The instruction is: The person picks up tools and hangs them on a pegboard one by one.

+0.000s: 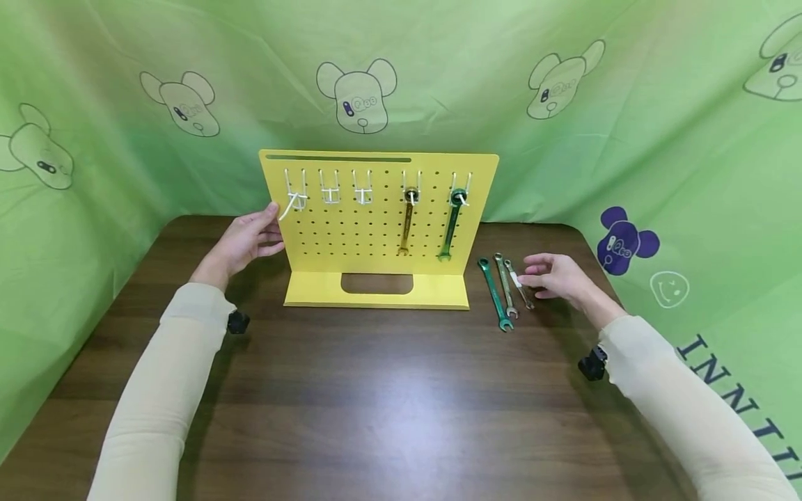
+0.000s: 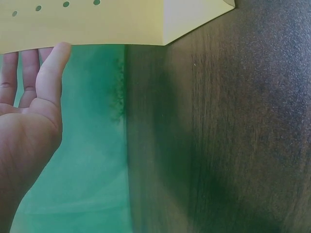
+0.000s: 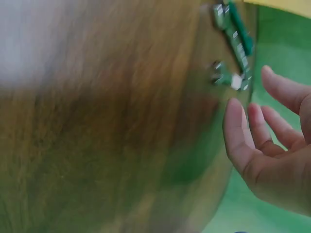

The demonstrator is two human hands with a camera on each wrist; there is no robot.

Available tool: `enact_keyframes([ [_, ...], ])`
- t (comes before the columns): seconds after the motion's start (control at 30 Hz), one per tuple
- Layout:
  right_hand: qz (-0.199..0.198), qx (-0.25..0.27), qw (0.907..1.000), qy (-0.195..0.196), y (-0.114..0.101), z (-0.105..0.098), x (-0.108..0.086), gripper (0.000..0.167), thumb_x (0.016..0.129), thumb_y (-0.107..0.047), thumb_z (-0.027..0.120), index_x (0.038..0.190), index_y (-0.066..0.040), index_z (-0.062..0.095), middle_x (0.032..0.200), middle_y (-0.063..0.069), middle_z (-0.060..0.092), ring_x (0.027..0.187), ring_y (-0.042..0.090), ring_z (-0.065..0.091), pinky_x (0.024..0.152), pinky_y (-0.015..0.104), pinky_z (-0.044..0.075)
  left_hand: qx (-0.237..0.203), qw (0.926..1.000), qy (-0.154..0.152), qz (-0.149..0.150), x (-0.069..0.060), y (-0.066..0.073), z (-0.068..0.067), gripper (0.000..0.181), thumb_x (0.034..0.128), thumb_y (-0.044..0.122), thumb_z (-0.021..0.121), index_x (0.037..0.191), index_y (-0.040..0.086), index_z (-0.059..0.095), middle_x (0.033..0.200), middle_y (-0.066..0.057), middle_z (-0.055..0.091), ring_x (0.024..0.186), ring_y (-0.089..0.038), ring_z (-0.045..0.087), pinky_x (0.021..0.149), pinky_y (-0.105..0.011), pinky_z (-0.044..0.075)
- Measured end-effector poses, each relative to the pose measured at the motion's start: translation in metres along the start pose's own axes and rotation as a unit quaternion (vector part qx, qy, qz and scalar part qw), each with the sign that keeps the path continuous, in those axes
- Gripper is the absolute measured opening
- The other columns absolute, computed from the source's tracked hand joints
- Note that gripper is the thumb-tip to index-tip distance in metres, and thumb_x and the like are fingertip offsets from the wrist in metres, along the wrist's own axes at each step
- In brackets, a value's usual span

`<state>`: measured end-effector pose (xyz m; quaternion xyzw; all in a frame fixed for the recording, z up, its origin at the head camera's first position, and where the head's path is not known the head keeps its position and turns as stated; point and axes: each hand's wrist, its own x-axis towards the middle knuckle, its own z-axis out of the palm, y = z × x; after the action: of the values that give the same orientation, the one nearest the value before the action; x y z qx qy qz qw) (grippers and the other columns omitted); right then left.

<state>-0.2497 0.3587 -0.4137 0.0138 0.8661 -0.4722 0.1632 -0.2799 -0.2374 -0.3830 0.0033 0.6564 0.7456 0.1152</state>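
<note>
A yellow pegboard stands upright on the table, its left edge pinched by my left hand, thumb in front and fingers behind; the left wrist view shows this hand at the board's edge. A brown-gold wrench and a green wrench hang on white hooks. Right of the board lie a green wrench, a greenish metal wrench and a smaller wrench with a white label. My right hand is beside the small one, fingers parted; in the right wrist view the hand holds nothing.
Three white hooks, at left, beside it and near the middle, carry no wrench. The brown wooden table ends at a green curtain printed with mouse heads. A dark wrist device shows under each sleeve.
</note>
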Motion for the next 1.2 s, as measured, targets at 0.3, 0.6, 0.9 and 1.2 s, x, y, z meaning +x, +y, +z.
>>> enact_keyframes([
  [0.3,0.042,-0.001,0.9991,-0.006,0.022,-0.002,0.02,0.076,0.089,-0.019,0.083,0.148,0.005,0.041,0.112,0.013,0.048,0.08,0.009,0.061,0.069,0.03,0.065,0.01,0.9999,0.01,-0.009,0.001,-0.004,0.002,0.039,0.0962,0.048,0.064,0.099,0.011,0.072,0.101,-0.008,0.063,0.096,-0.02,0.065,0.093,-0.035,0.06],
  [0.6,0.042,-0.005,0.999,-0.013,0.015,0.004,0.023,0.077,0.087,-0.015,0.084,0.148,0.003,0.04,0.104,0.01,0.045,0.077,0.011,0.06,0.065,0.03,0.065,0.008,0.9999,0.011,-0.008,-0.002,0.0,0.0,0.039,0.0958,0.048,0.064,0.102,0.01,0.073,0.101,-0.008,0.064,0.096,-0.02,0.066,0.095,-0.036,0.059],
  [0.9,0.043,-0.011,0.999,-0.007,0.018,0.001,0.017,0.074,0.088,-0.013,0.082,0.146,0.004,0.041,0.105,0.013,0.045,0.078,0.013,0.06,0.067,0.032,0.065,0.017,0.9999,0.002,-0.002,0.002,-0.001,0.004,0.039,0.0971,0.048,0.063,0.102,0.011,0.074,0.102,-0.008,0.065,0.097,-0.02,0.066,0.096,-0.036,0.058],
  [1.2,0.042,-0.013,0.999,-0.01,0.015,0.005,0.019,0.065,0.089,-0.015,0.082,0.14,0.004,0.047,0.103,0.01,0.049,0.077,0.012,0.062,0.066,0.03,0.064,0.009,0.9999,0.008,-0.005,-0.001,0.001,0.001,0.038,0.0982,0.046,0.062,0.103,0.011,0.074,0.101,-0.007,0.065,0.096,-0.02,0.065,0.093,-0.035,0.06],
])
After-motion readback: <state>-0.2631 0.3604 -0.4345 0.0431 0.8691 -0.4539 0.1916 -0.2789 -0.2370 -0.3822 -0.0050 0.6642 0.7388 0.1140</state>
